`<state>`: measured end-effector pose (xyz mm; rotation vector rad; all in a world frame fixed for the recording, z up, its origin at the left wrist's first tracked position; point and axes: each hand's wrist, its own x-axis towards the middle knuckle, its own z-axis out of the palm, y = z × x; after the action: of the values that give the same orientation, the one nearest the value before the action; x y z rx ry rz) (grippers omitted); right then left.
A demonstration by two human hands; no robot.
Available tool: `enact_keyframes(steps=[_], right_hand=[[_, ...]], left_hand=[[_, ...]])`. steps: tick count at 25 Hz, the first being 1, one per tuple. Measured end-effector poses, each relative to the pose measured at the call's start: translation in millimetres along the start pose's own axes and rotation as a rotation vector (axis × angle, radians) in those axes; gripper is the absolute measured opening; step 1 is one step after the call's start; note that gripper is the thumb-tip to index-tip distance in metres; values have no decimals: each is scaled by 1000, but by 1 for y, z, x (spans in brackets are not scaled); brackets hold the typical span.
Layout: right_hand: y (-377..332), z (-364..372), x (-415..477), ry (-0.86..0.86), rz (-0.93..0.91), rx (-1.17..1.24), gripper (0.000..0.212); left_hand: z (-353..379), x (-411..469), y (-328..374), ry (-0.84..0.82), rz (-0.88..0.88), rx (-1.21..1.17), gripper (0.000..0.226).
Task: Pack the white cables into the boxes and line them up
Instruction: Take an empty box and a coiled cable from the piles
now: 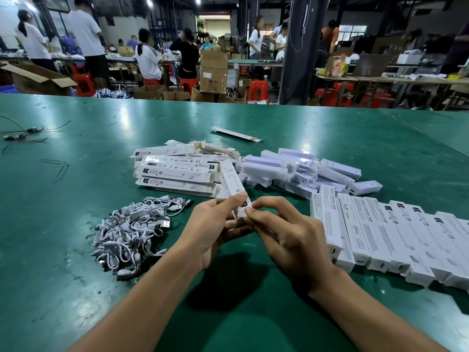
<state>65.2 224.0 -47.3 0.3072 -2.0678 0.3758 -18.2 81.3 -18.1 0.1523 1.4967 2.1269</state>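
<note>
White cables (132,232) lie in a tangled heap on the green table (76,174), just left of the held box (232,181), probably so one can be picked up without reaching. The box is long and narrow and points away from the person, its near end raised off the table between both hands. The left hand (213,229) has its fingers and thumb curled round that near end, steadying it. The right hand (286,232) pinches the end flap between thumb and forefinger, which looks like opening or tucking it. Whether a cable is already inside cannot be told. Beyond the held box and to its left sits a loose stack of similar boxes (175,171), seemingly those waiting to be filled. Beyond it to the right is a jumble of plain white bars (299,168). To its right, a row of boxes (380,235) lies side by side and touching, likely the finished ones being lined up.
</note>
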Motion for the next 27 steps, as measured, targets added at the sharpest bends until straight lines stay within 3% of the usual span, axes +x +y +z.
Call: enact_keyframes(steps=[8,16,22,27], right_hand=[[1,-2,2,-22,-44,-18,15],[-2,0,2,-27,59,43,6],[-1,1,0,-40,121,54,16],[-3,5,-2,-82,276,161,17]], left_hand=[[-1,2,-3,19,-3,9,38],[-4,2,-2,59,74,127,38],[-2,-1,-2,45,79,193,40],[-2,0,-3,54,90,199,45]])
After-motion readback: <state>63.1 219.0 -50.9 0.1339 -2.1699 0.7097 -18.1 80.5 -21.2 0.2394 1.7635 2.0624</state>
